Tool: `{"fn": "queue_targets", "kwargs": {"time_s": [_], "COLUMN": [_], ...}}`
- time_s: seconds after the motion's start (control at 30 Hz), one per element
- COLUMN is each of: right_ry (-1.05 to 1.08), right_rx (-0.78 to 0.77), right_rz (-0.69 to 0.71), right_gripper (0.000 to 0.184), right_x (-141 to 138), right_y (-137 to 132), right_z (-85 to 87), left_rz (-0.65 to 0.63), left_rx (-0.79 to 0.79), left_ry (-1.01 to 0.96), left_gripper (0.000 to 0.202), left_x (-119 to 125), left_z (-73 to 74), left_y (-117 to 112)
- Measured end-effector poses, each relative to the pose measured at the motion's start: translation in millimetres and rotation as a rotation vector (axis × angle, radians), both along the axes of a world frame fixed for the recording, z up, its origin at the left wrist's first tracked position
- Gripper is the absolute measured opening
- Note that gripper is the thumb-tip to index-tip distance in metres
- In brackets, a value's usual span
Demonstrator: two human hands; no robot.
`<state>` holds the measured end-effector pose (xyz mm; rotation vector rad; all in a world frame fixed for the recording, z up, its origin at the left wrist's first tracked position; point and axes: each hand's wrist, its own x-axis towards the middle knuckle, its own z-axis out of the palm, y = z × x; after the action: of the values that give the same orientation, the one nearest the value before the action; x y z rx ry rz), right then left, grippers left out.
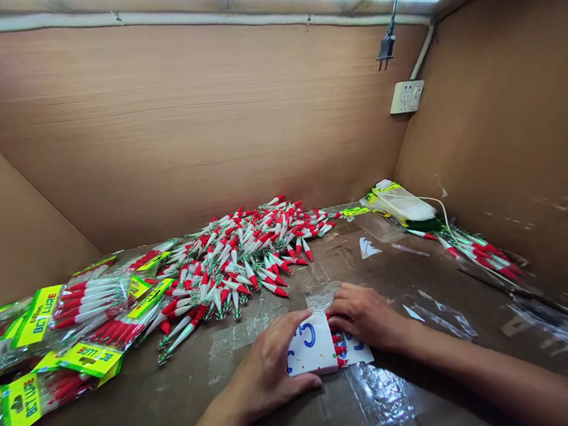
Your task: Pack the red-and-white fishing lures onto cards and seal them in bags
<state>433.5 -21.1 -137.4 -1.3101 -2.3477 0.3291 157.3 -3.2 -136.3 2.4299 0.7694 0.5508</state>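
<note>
My left hand (pixel 269 368) grips the left end of a small white packet with blue letters (pixel 313 351) that lies flat on the worktop. My right hand (pixel 361 316) presses down on its right part, fingers bent over several red-tipped lures that stick out of the packet (pixel 338 350). A big loose heap of red-and-white fishing lures (pixel 238 257) lies just beyond the hands.
Filled clear bags with yellow labels (pixel 64 328) are stacked at the left. More lures and yellow-labelled empty bags (pixel 404 205) lie at the right by the wall. Scraps of clear film (pixel 439 318) litter the brown worktop (pixel 146 407). Wooden walls close in three sides; a socket (pixel 406 96) sits on the back wall.
</note>
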Motion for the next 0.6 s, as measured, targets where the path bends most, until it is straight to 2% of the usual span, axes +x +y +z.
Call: {"fn": "queue_targets", "kwargs": {"time_s": [0.1,0.17,0.27,0.47,0.6], "right_ry": [0.013,0.057,0.073,-0.127,-0.124], "right_rx": [0.016,-0.013,-0.003,0.272,0.271], "right_rz": [0.012,0.023,-0.012,0.025,0.050], "right_gripper": [0.017,0.015,0.015,0.020,0.021], "right_x": [-1.3,1.2,4.7,-0.3,-5.6], "right_y": [1.5,1.7,2.7,5.7,1.8], "right_z": [-1.8,-0.9,-1.3,-12.6,-13.3], "left_rz": [0.010,0.013,0.017,0.028,0.017], "left_rx": [0.015,0.019,0.023,0.038,0.028], "left_ry": [0.047,0.088,0.116,0.140,0.142], "left_gripper": [0.077,0.070,0.075,0.076,0.080], "left_x": [0.5,-0.9,-3.4,-3.9,-3.9], "left_z": [3.0,3.0,0.7,-1.7,-1.0], "left_y": [-3.2,-3.9,-3.3,-2.7,-5.9]}}
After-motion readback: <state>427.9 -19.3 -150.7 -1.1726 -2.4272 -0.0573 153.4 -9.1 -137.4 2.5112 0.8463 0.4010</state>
